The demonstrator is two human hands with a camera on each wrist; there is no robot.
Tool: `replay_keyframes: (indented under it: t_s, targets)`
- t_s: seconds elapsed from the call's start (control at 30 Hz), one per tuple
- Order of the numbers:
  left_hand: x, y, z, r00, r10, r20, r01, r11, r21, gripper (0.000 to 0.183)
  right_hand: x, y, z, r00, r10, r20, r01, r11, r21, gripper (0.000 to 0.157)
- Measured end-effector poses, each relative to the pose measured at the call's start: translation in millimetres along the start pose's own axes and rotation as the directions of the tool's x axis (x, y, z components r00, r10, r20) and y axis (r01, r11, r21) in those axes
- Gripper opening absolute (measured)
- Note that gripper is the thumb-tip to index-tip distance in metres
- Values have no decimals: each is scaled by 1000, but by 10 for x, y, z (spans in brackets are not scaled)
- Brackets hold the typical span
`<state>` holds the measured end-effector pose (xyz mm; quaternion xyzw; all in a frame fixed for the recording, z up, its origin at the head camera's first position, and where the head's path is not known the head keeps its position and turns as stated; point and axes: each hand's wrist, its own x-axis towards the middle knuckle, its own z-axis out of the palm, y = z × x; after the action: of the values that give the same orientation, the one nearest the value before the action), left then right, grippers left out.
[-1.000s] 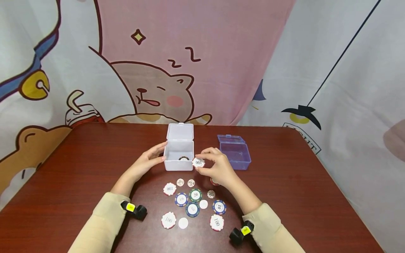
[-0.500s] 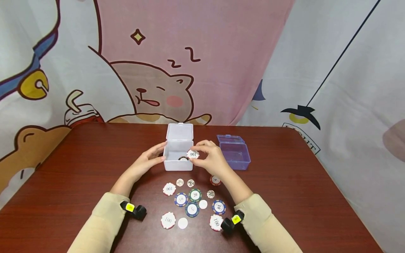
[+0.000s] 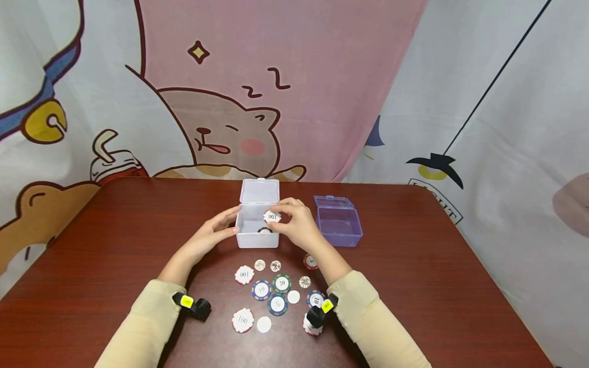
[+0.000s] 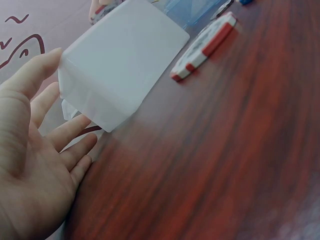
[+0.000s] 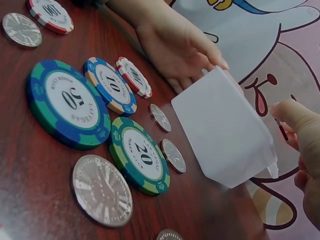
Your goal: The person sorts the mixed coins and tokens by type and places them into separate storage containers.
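Note:
My right hand (image 3: 298,225) pinches a white poker chip (image 3: 272,216) marked 100 between thumb and fingers, over the open white plastic box (image 3: 257,240). A black-edged chip (image 3: 264,230) lies inside that box. With relaxed fingers, my left hand (image 3: 209,240) rests against the box's left side; in the left wrist view the thumb of this hand (image 4: 37,170) touches the corner of the white box (image 4: 115,60). The right wrist view catches only part of my right hand (image 5: 306,135), its chip hidden there.
An open translucent purple box (image 3: 340,239) stands right of the white one. In front lie several poker chips, among them a green 20 chip (image 3: 282,283) and a blue-green 50 chip (image 3: 278,304), with silvery coins (image 3: 259,265) and a white disc (image 3: 264,324).
My right hand has carried the 100 chip leftward and away from me, from beside the white box to above its opening. The left hand has stayed at the box.

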<state>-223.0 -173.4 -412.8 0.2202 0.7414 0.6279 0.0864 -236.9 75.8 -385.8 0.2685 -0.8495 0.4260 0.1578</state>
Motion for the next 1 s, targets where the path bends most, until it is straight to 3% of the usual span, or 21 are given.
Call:
replay_keyframes:
  t_s: [0.27,0.53,1.0]
  targets:
    - [56,-198,-36,1000,-2,-18,3,1000,21,56,73,52,66,1000,26,1,-26,999,-28,31]
    - [29,-140,-26,1000,-14,-18,14,1000,15,57,121,83,139,998,56,37,-54,997,-57,30]
    - [47,-195,-42,1000,-17,-20,17,1000,21,56,120,104,177,991,119,60,-117,992,-42,30]
